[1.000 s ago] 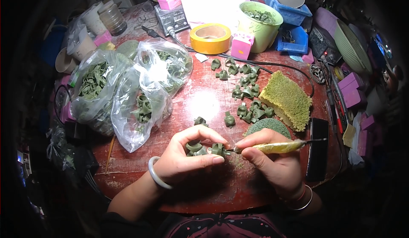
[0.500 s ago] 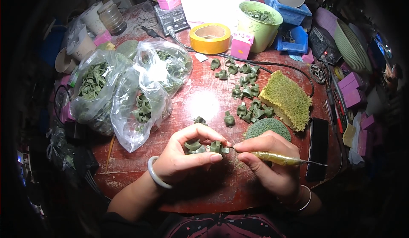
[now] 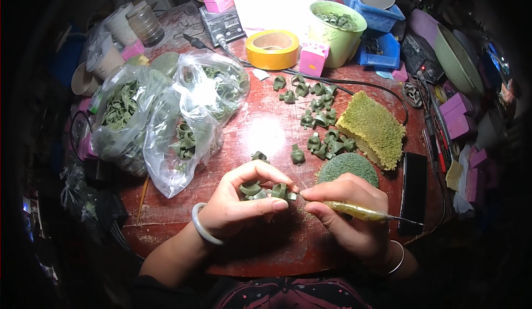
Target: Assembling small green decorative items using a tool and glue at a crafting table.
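Between thumb and fingers, my left hand (image 3: 235, 198) holds a small green wax ring piece (image 3: 280, 191). More green pieces (image 3: 250, 188) sit inside the same palm. My right hand (image 3: 349, 209) pinches a thin tool with a yellow-wrapped handle (image 3: 357, 211), its wire-like tail pointing right. The tool's tip meets the right end of the held piece, close to my left fingertips; the exact contact is too small to make out. Beyond my hands, several similar green pieces (image 3: 318, 119) lie in a loose cluster on the red table (image 3: 260, 248). A round green pad (image 3: 349, 168) lies just past my right hand.
Clear plastic bags of green pieces (image 3: 160, 129) fill the left. A yellow-green sponge (image 3: 374, 129) and a black phone (image 3: 413, 192) lie at right. Yellow tape (image 3: 272, 50), a pink block (image 3: 314, 58), a green bucket (image 3: 336, 35) and a cable (image 3: 382, 86) are farther back.
My right hand has shifted slightly left and the tool's handle tilts a little more downward to the right. My left hand stays almost in place with the piece.
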The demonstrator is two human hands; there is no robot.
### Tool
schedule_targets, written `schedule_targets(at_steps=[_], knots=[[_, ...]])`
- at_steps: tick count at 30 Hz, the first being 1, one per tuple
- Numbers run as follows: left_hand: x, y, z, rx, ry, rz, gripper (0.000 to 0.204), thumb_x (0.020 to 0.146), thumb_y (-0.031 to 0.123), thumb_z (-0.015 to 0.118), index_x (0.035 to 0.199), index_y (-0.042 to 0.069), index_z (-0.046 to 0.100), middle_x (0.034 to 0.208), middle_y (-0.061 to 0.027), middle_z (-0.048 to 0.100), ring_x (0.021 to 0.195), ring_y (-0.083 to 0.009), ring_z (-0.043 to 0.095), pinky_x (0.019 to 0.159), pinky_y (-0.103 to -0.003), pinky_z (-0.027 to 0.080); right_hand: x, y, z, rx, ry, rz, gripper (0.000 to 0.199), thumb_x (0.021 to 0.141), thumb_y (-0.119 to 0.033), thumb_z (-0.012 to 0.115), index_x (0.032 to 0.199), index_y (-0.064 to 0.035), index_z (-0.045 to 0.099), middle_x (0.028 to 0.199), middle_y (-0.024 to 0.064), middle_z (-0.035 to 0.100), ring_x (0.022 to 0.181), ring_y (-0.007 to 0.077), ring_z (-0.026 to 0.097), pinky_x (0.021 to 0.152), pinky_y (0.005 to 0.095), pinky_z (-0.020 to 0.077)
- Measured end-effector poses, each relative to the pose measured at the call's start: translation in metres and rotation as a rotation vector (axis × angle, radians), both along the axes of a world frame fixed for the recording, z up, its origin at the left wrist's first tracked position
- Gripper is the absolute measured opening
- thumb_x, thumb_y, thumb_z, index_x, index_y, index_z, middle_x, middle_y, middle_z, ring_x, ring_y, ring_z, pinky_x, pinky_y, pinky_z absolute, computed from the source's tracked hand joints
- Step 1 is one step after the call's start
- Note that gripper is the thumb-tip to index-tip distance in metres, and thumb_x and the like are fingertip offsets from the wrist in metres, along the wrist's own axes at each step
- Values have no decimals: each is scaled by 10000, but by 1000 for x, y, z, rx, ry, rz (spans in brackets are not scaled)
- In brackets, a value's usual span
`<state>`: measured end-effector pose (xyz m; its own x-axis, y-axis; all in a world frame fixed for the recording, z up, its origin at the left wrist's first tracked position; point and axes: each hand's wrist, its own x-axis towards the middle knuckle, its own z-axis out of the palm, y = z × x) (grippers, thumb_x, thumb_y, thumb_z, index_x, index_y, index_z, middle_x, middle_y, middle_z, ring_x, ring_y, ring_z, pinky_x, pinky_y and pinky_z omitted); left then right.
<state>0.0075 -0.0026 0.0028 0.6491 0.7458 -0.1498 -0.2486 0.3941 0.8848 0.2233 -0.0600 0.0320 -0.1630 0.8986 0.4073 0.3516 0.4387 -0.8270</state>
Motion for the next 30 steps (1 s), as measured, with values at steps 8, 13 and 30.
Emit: schedule_targets(at_steps=[8,13,30], knots=[[-1,2,-3,-61,19,-22,276,856,35,716,1113,22,618,973,-32,651,734,-63,589,645,-201,463,-1,-1,0,48,-34,-11,179,817,-27,749,982,-2,684,854,109,697,661,180,601,597,274,464],[-2,3,0,-56,89,-103,295,855,45,724,1130,25,620,973,-23,650,729,-63,593,643,-203,466,-1,-1,-1,53,-31,55,186,818,-53,759,984,-5,686,867,108,705,660,189,614,602,284,470],[1,0,3,124,244,-50,280,822,3,737,1073,-4,613,1034,-84,646,862,-113,596,739,-251,485,-3,1,-7,49,11,-95,198,815,-27,755,995,-15,673,831,111,673,670,203,634,604,292,503]])
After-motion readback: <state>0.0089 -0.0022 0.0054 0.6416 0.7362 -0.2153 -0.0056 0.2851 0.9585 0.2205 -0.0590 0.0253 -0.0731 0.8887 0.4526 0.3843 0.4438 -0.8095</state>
